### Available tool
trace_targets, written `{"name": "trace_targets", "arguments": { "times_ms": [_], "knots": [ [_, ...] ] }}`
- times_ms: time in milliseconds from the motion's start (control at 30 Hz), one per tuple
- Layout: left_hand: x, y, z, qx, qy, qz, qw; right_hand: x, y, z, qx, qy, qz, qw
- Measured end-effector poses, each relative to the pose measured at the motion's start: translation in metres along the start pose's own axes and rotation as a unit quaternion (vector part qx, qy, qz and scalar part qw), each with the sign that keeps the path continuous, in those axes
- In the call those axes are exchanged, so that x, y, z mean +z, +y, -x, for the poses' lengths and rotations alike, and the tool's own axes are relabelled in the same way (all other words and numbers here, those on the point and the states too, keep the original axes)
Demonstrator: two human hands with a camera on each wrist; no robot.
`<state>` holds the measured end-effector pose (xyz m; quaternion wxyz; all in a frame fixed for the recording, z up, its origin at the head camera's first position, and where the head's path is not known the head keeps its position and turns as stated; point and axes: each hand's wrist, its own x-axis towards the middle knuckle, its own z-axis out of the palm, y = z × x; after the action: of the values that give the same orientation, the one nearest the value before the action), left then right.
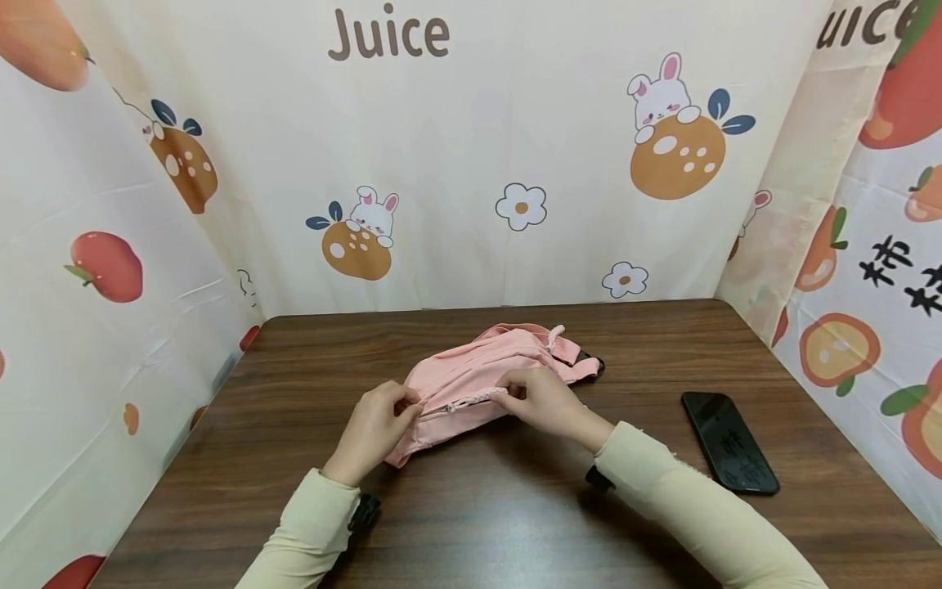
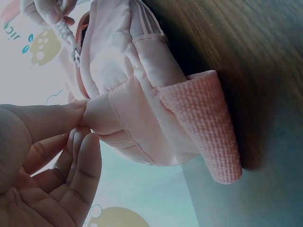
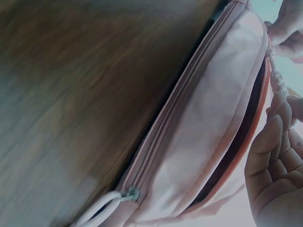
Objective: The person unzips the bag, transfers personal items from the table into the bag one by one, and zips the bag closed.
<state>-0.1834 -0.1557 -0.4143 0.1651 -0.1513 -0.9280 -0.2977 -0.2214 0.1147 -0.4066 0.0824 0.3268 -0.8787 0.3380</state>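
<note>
A pink waist bag (image 1: 471, 360) lies on the wooden table, its front zipper facing me. At the bag's left end, my left hand (image 1: 374, 427) pinches the fabric between thumb and fingers, as the left wrist view also shows. My right hand (image 1: 546, 401) grips the braided cord pull (image 3: 278, 81) of the front zipper. In the right wrist view the zipper's slit (image 3: 236, 142) gapes with a dark inside, and the slider sits near my left hand's end. A second zipper with a looped pull (image 3: 102, 208) runs along the bag's other edge.
A black phone (image 1: 730, 442) lies on the table to the right of the bag. The bag's strap and black buckle (image 1: 589, 360) stick out at its right end. Behind the wooden table (image 1: 324, 343) hangs a printed curtain (image 1: 456, 147), with more cloth at both sides.
</note>
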Motion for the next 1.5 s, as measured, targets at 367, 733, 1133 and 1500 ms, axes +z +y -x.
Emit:
{"name": "trace_targets", "arguments": {
  "times_ms": [367,733,1133,1500],
  "knots": [
    [-0.001,-0.002,0.001,0.014,0.004,0.002,0.9999,-0.016,0.021,0.010,0.013,0.023,0.007,1.000],
    [-0.001,-0.003,0.003,0.017,0.000,-0.009,0.9998,-0.029,0.033,0.022,0.055,0.024,-0.011,0.998],
    [-0.003,-0.004,0.003,0.018,-0.005,-0.007,0.9998,-0.041,0.042,0.028,0.102,0.020,-0.024,0.994],
    [-0.004,-0.005,0.004,0.023,-0.003,-0.005,0.9997,-0.054,0.058,0.038,0.097,0.045,0.010,0.994]
  ]
}}
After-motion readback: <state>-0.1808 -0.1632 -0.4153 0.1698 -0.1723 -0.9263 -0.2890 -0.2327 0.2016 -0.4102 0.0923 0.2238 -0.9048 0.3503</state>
